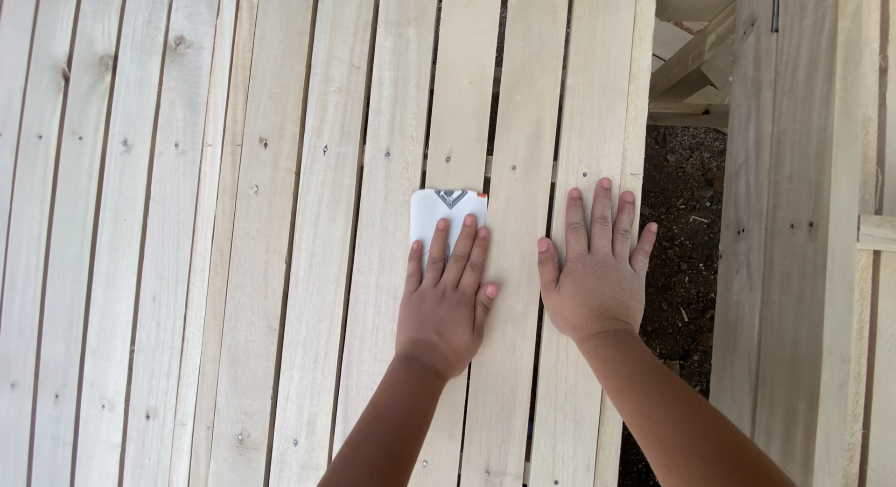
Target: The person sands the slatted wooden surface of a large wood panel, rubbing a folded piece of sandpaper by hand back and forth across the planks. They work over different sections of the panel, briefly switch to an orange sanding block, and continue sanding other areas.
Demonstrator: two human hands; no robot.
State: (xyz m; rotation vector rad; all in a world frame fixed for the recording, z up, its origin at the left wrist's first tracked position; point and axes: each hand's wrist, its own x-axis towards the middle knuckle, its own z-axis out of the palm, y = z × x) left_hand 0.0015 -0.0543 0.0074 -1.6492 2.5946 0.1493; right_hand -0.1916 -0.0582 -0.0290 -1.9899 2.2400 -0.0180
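Now both hands are lying flat on pale wooden slats [327,263].

Seen from the head camera, the left hand [446,300] is pressing open-palmed on a white folded sheet of sandpaper [448,212], fingers covering its lower half, its top edge sticking out beyond the fingertips. The right hand [595,268] is resting open, fingers spread, on the slats just beside it, holding nothing, near the gap showing dark soil [686,235].
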